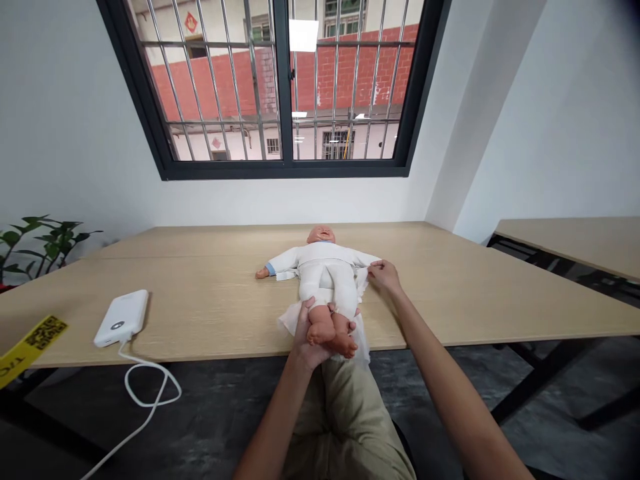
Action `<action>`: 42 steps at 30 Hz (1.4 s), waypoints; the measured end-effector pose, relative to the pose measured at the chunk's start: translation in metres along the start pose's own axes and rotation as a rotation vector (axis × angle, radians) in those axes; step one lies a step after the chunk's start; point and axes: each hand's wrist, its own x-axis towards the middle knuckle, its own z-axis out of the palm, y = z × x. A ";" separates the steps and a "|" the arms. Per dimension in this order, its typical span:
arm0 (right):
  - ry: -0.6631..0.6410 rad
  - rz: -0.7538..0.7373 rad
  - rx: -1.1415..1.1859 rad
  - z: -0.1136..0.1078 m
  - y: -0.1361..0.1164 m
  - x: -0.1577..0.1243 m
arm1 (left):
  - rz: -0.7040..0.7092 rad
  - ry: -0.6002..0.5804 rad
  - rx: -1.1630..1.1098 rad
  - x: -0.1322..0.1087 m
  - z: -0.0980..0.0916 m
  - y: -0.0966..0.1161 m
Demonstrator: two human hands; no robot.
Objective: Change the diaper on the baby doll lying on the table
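Leaves of a green plant [53, 248] are spreading between nine and ten o'clock, taking the doll [325, 277] as the dial's centre and the window [287, 168] as twelve. Near nine, a white power bank [120, 319] is lying by the table's [200, 300] close edge, its cable [156, 404] dangling below; a leg catching that loop could be what drags it off. At the centre the doll is lying face up on the table in white clothing, head [321, 233] pointing to twelve, bare feet [344, 345] to six. Thin white fabric [289, 319] is showing beneath it and drooping over the near edge, so it might be snagging on the lap [350, 427] and pulling the doll along. Towards two, the sleeve [363, 257] is stretching outward; tugging too hard could be twisting the body sideways.

As for the hands, the left hand [303, 337], between six and seven, is cupping the lower legs from below, fingertips curling round the far side. The right hand [385, 275], at three, is pinching the sleeve's end, forearm slanting in from between four and five; whether it is gripping anything inside, I cannot tell.
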 end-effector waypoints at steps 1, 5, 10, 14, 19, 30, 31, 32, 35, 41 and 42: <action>-0.022 0.003 0.005 0.000 -0.001 -0.001 | 0.000 0.001 -0.005 0.000 0.000 0.000; -0.126 -0.010 0.041 0.004 -0.004 -0.005 | 0.005 0.012 -0.008 0.000 0.001 0.000; -0.130 -0.126 -0.074 0.006 -0.005 -0.006 | 0.003 0.016 0.004 -0.001 0.002 -0.001; -0.134 -0.164 -0.154 0.007 0.000 -0.005 | 0.003 0.023 0.007 -0.001 0.002 -0.001; -0.121 -0.200 -0.199 0.012 0.007 -0.006 | 0.002 0.007 0.008 -0.001 0.001 0.000; -0.051 -0.408 -0.404 0.010 -0.008 -0.013 | -0.011 -0.019 -0.005 0.001 0.000 -0.001; -0.036 -0.433 -0.412 0.010 -0.012 -0.015 | -0.012 -0.015 -0.008 0.000 -0.001 -0.001; -0.013 -0.461 -0.432 0.010 -0.017 -0.019 | -0.015 -0.008 -0.012 0.000 -0.001 0.000; 0.086 -0.579 -0.466 0.006 -0.032 -0.038 | -0.023 0.055 -0.025 -0.003 0.000 0.002; 0.082 -0.745 -0.262 -0.022 -0.057 -0.125 | 0.102 0.282 -0.030 -0.013 0.021 0.010; -0.005 -0.722 -0.265 -0.024 -0.058 -0.140 | 0.123 0.327 -0.022 -0.014 0.024 0.010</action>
